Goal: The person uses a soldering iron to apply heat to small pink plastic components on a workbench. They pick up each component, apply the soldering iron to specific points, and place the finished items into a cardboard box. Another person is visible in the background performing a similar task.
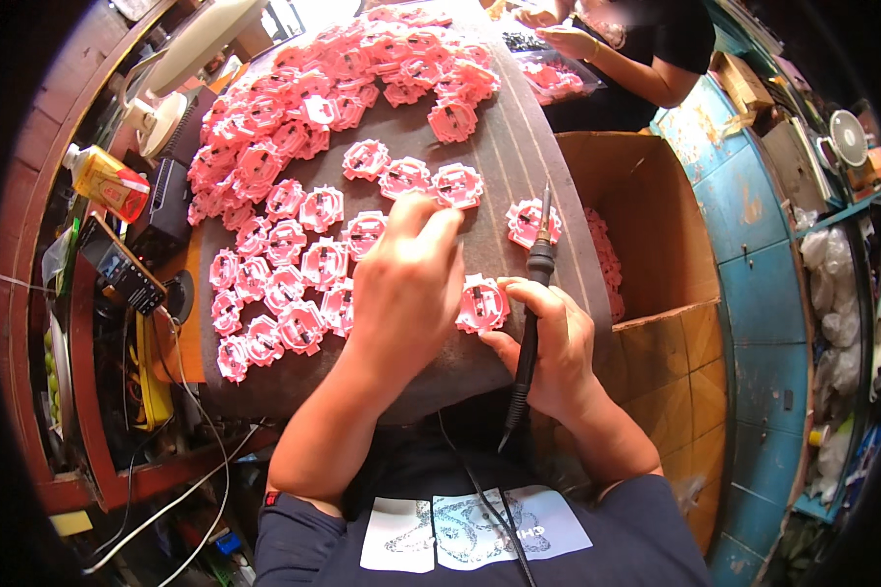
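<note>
My right hand (561,354) is closed, its thumb and forefinger at the edge of a pink plastic part (482,305) with a dark piece in its middle. A black soldering iron (527,354) lies across the same hand, tip pointing away from me and cord trailing down over my shirt. My left hand (401,284) reaches over the mat with fingers bent and drawn together. Its fingertips are beside another pink part (457,186); what they grip, if anything, is hidden. A single pink part (533,223) lies behind the iron's tip.
Loose rows of pink parts (286,242) cover the mat's left, with a large heap (362,68) behind. An open cardboard box (656,225) holds more at the right. A phone (122,264) and a bottle (108,184) stand left. Another person's arm (636,73) is at the far right.
</note>
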The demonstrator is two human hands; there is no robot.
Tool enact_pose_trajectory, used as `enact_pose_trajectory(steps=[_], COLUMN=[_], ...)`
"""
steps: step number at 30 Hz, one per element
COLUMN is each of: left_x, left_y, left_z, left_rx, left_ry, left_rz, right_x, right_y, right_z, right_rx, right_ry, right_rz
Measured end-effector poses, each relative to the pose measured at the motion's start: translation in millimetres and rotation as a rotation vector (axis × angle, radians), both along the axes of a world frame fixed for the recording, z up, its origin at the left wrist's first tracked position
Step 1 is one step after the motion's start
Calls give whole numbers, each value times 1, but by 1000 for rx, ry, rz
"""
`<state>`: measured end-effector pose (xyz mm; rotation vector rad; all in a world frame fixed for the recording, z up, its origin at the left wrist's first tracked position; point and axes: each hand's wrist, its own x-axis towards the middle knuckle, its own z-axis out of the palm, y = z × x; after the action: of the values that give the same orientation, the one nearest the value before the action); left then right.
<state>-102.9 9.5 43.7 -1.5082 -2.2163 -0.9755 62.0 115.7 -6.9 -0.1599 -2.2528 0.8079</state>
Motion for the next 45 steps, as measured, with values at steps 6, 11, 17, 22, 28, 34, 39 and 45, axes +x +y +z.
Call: enact_pose_trajectory(steps=[6,11,17,22,28,34,39,45], left_x=[-22,-2,18,24,24,26,29,39], left_y=[50,6,-36,-40,-42,-40,-38,-38], left_z=[-15,-8,-11,-13,-13,-7,-19,-27], left_rx=[-367,-247,-125,-77,-161,-127,44,94], left_ry=[83,50,-59,-99,-112,-147,-147,-332], left_rz=[142,-16,-258,-346,-368,-367,-313,-306], right_x=[1,22,24,11,5,3,-1,-5], right_y=[-2,23,41,7,5,3,-8,-11], right_z=[0,-1,-3,-7,-9,-3,0,-6], right_rx=[11,77,-22,-54,-38,-29,-86,-142], right_ry=[-16,45,207,128,128,121,158,191], right_rz=[-63,-313,-345,52,43,91,112,82])
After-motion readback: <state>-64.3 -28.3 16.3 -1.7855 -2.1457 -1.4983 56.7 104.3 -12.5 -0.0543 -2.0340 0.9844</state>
